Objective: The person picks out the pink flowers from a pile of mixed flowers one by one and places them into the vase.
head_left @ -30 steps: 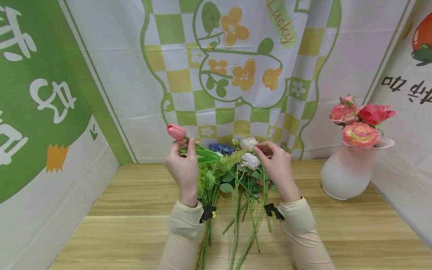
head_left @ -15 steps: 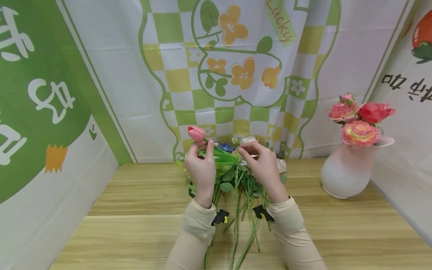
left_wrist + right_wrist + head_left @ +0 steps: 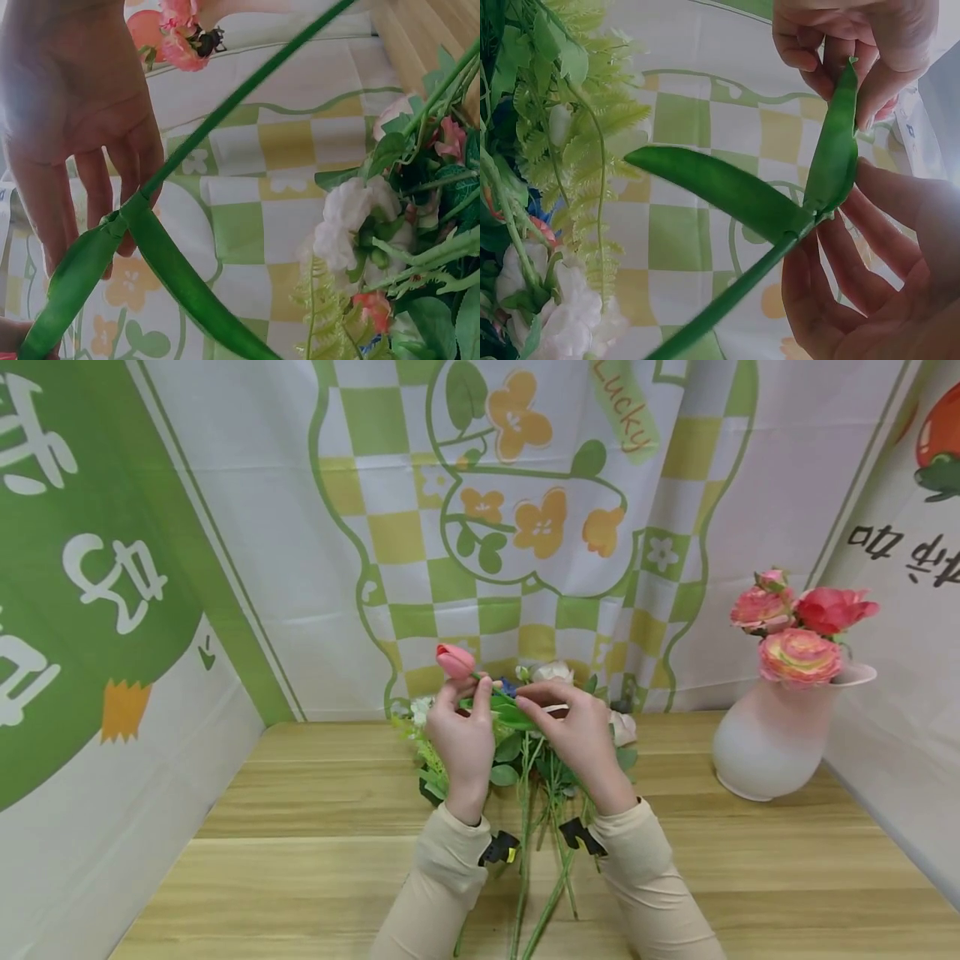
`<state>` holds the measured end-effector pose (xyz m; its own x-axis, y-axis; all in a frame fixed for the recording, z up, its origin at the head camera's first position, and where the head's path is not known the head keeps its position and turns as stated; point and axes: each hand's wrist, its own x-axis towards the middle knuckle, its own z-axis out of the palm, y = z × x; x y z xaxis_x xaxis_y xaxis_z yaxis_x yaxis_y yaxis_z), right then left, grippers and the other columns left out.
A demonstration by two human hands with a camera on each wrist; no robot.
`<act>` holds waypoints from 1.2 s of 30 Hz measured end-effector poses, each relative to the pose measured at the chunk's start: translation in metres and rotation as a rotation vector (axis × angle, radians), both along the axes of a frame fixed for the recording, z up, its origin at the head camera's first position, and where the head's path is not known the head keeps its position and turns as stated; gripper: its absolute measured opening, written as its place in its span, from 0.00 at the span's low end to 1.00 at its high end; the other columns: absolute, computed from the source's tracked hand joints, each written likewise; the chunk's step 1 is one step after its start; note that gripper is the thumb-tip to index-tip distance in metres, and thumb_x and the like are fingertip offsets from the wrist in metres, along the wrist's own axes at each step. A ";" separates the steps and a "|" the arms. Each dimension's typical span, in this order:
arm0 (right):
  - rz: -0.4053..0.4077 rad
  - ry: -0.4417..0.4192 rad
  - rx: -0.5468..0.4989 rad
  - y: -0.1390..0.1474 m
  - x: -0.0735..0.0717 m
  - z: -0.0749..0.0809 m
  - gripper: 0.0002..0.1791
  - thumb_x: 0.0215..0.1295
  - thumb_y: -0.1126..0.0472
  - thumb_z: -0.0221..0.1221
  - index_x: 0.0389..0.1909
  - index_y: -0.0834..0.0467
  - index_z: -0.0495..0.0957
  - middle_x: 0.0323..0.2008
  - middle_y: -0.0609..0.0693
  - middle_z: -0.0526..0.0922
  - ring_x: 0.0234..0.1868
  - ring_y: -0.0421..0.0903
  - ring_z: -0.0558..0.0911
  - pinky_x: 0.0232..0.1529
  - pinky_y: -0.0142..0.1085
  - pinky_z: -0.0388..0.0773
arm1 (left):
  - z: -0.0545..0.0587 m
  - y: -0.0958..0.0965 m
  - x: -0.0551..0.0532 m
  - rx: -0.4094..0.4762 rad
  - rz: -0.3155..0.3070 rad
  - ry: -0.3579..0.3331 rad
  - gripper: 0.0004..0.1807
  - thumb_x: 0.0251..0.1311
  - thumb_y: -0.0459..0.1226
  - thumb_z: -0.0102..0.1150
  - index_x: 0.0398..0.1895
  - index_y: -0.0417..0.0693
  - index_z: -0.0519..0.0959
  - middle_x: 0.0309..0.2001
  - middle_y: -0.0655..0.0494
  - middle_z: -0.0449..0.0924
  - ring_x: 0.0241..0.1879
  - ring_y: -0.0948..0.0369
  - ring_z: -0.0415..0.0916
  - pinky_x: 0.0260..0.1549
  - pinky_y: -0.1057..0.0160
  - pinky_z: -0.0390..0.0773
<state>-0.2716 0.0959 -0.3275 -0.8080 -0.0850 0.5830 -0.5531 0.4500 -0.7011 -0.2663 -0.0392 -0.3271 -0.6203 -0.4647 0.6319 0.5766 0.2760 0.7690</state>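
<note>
A pink tulip [image 3: 455, 661] with green leaves is up in front of me, over the pile of flowers. My left hand [image 3: 461, 739] pinches its stem just under the bloom, between thumb and fingers. At the base of the leaves my right hand [image 3: 573, 727] pinches the tulip with thumb and fingertips. One long leaf [image 3: 712, 184] spreads out from the stem in the right wrist view, while the other runs up toward my left hand. The bare stem [image 3: 247, 88] extends past my right hand in the left wrist view.
Loose artificial flowers lie on the wooden table [image 3: 300, 860] under my hands: white blooms [image 3: 553, 672], yellow-green fern [image 3: 604, 142] and several long green stems [image 3: 522, 860]. A pink-and-white pitcher [image 3: 772, 743] with pink roses [image 3: 801, 657] stands at the right. Printed curtains [image 3: 420, 539] enclose the table.
My left hand has moved right with the tulip. My right hand has shifted left, along the tulip toward the bloom, so the hands are now close together.
</note>
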 end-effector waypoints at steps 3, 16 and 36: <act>0.018 -0.008 0.007 0.000 0.001 0.000 0.12 0.61 0.50 0.63 0.42 0.50 0.85 0.37 0.43 0.87 0.38 0.38 0.84 0.39 0.35 0.83 | -0.001 0.002 0.000 0.006 -0.012 -0.003 0.07 0.58 0.38 0.64 0.34 0.42 0.83 0.30 0.51 0.85 0.27 0.60 0.80 0.18 0.70 0.69; 0.010 0.012 0.086 -0.001 0.003 0.002 0.10 0.60 0.54 0.64 0.39 0.53 0.85 0.36 0.48 0.87 0.37 0.43 0.85 0.38 0.38 0.84 | -0.003 0.009 0.000 0.036 -0.095 -0.018 0.08 0.57 0.35 0.64 0.36 0.39 0.83 0.31 0.45 0.86 0.29 0.53 0.80 0.15 0.72 0.64; -0.080 0.103 0.110 0.002 0.004 0.001 0.10 0.56 0.55 0.67 0.38 0.52 0.87 0.33 0.49 0.88 0.24 0.40 0.84 0.21 0.30 0.77 | -0.005 0.013 0.002 -0.002 -0.079 -0.022 0.06 0.58 0.35 0.64 0.35 0.42 0.83 0.30 0.50 0.86 0.30 0.59 0.81 0.24 0.63 0.76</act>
